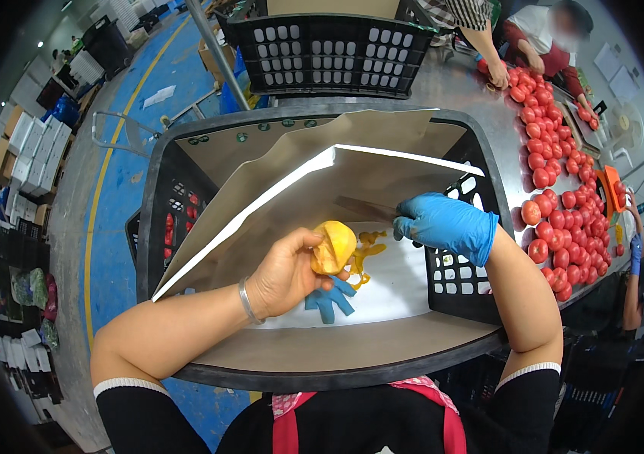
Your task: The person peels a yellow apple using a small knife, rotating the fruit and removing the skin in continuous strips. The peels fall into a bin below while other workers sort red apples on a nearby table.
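Observation:
My bare left hand [284, 268], with a bangle on its wrist, grips a yellow fruit [333, 247] that has smooth, cut-looking faces. A blue glove covers my right hand [447, 227], whose fingers are wrapped round a knife [364, 206]; the blade points left, just above the fruit, apart from it. Both hands are inside a black plastic crate [322, 376] lined with brown and white paper [261, 204]. Orange-yellow peel strips [367, 253] lie on the white bottom below the fruit. Beside them rests a loose blue glove [328, 300], partly hidden by my left hand.
On the metal table [451, 91] at the right lie many red tomatoes [556, 227]. Another black crate [329, 53] stands beyond mine. Co-workers' hands [497, 74] reach among the tomatoes at the far right. At the left are a blue floor [133, 106] and stacked boxes [31, 151].

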`<move>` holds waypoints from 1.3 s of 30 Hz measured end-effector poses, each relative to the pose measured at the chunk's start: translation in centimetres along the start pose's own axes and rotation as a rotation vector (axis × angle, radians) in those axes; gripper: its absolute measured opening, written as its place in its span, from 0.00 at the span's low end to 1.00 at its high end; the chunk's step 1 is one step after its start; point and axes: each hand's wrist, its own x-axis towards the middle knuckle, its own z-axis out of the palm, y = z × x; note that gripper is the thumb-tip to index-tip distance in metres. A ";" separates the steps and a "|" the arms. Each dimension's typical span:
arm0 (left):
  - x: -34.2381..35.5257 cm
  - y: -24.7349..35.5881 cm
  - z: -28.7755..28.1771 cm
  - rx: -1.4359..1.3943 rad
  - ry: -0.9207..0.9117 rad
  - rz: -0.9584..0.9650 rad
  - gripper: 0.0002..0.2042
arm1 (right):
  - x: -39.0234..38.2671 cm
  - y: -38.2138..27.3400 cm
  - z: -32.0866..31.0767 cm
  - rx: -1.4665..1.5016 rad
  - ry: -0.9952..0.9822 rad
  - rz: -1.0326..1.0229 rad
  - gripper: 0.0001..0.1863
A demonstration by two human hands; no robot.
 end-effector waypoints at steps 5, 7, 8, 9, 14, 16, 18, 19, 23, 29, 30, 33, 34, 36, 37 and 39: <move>0.2 -0.1 0.1 -0.016 0.114 0.020 0.19 | -1.1 -2.3 0.2 -0.004 0.023 -0.055 0.17; 0.2 0.0 -0.1 -0.016 0.130 0.033 0.17 | -1.1 -2.4 0.9 -0.023 0.041 -0.106 0.17; 0.1 -0.1 -0.2 -0.012 0.136 0.043 0.17 | -1.1 -2.5 1.0 -0.019 0.053 -0.115 0.17; 0.1 -0.2 -0.2 -0.011 0.140 0.050 0.16 | -1.2 -2.6 1.2 -0.015 0.062 -0.121 0.17; 0.1 -0.1 0.1 0.026 0.216 0.087 0.18 | -1.1 -2.9 1.8 0.156 0.065 -0.116 0.17; 0.1 0.1 0.5 0.032 0.251 0.102 0.18 | -0.8 -2.7 2.4 0.136 0.129 -0.185 0.16; 0.0 0.2 1.0 0.033 0.290 0.130 0.17 | -0.5 -2.4 3.1 0.121 0.187 -0.240 0.16; 0.0 0.2 0.9 0.029 0.281 0.141 0.17 | -0.4 -2.2 3.6 0.116 0.213 -0.261 0.15; 0.0 0.2 0.3 0.008 0.253 0.135 0.16 | -0.5 -2.9 3.5 0.104 0.208 -0.259 0.15; 0.1 0.0 0.3 0.010 0.256 0.142 0.12 | -0.8 -3.0 3.7 0.060 0.196 -0.250 0.15; 0.1 0.0 0.3 0.019 0.260 0.145 0.11 | -0.8 -3.1 3.8 0.055 0.194 -0.245 0.15; 0.4 -0.3 -0.3 0.030 0.281 0.141 0.12 | -0.8 -3.1 4.0 0.055 0.181 -0.240 0.15; 0.4 -0.3 -0.3 0.027 0.283 0.139 0.12 | -0.8 -3.1 4.0 0.056 0.178 -0.237 0.15; 0.4 -0.3 -0.1 0.020 0.292 0.136 0.12 | -0.9 -3.2 4.0 0.025 0.178 -0.233 0.15; 0.4 -0.3 -0.3 0.007 0.282 0.124 0.12 | -0.9 -3.2 4.0 0.009 0.177 -0.233 0.15; 0.4 -0.3 -0.7 -0.018 0.258 0.099 0.14 | -0.7 -3.0 4.1 0.017 0.179 -0.237 0.15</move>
